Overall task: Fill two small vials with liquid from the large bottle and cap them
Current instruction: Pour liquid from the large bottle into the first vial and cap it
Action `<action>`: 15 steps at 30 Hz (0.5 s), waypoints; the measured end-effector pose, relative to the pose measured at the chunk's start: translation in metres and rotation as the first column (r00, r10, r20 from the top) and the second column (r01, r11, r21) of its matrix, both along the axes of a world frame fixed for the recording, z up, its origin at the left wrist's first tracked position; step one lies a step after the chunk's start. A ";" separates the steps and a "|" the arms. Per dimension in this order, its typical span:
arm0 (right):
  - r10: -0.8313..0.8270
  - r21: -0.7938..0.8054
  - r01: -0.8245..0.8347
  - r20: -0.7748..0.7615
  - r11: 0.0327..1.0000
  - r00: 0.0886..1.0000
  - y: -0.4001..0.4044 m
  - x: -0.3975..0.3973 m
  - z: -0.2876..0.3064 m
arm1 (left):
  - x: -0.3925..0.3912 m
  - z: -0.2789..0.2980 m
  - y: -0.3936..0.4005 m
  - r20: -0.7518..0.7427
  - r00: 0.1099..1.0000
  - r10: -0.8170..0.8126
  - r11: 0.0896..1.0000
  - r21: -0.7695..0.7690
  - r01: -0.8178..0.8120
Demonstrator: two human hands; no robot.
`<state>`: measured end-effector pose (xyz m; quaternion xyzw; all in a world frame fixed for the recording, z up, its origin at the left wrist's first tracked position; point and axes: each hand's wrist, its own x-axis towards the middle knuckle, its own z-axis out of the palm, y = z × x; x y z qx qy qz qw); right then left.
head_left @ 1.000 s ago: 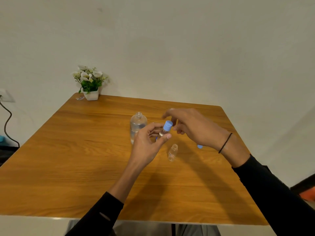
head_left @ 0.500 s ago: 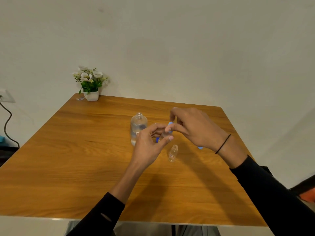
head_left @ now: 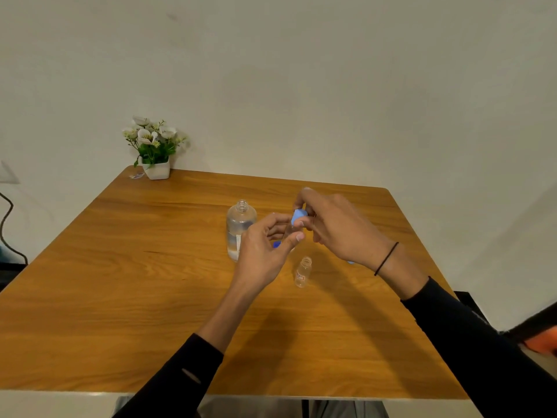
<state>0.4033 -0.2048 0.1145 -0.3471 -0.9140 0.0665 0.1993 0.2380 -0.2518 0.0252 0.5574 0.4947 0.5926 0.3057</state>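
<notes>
My left hand [head_left: 265, 251] holds a small clear vial [head_left: 290, 230] raised above the table, mostly hidden by my fingers. On its top sits a light blue cap [head_left: 298, 217], pinched by the fingers of my right hand [head_left: 337, 227]. The large clear bottle [head_left: 240, 229] stands uncapped just left of my left hand, with liquid in it. A second small vial [head_left: 303, 272] stands open on the wooden table [head_left: 120, 282] below my hands. A dark blue cap [head_left: 276, 244] peeks out behind my left hand. Another light blue cap [head_left: 350, 262] shows under my right wrist.
A small white pot of white flowers [head_left: 155, 152] stands at the table's far left corner, with a small clear wrapper [head_left: 137, 175] beside it. A black cable [head_left: 7, 224] hangs by the wall at left. An orange object [head_left: 542, 342] lies off the table at right.
My right hand has come onto the blue cap and gripped it, then turned slightly. My left hand keeps the vial in about the same place.
</notes>
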 end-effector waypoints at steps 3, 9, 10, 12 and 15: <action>-0.033 -0.117 0.022 -0.095 0.993 0.995 0.006 0.004 -0.006 | 0.006 0.003 0.009 0.004 1.000 -0.018 1.000 -0.014 0.018; -0.179 -0.163 0.136 -0.285 0.977 0.942 0.025 0.018 -0.022 | 0.027 0.007 0.034 -0.029 0.998 -0.064 0.998 -0.005 0.064; -0.198 -0.169 0.148 -0.331 0.974 0.923 0.029 0.021 -0.023 | 0.031 0.007 0.037 -0.037 0.996 -0.080 0.997 -0.010 0.079; -0.232 -0.200 0.161 -0.414 0.967 0.880 0.038 0.025 -0.025 | 0.037 0.010 0.048 -0.034 0.995 -0.099 0.995 -0.019 0.098; -0.290 -0.227 0.203 -0.476 0.953 0.830 0.057 0.032 -0.030 | 0.045 0.015 0.073 -0.057 0.991 -0.121 0.993 -0.017 0.121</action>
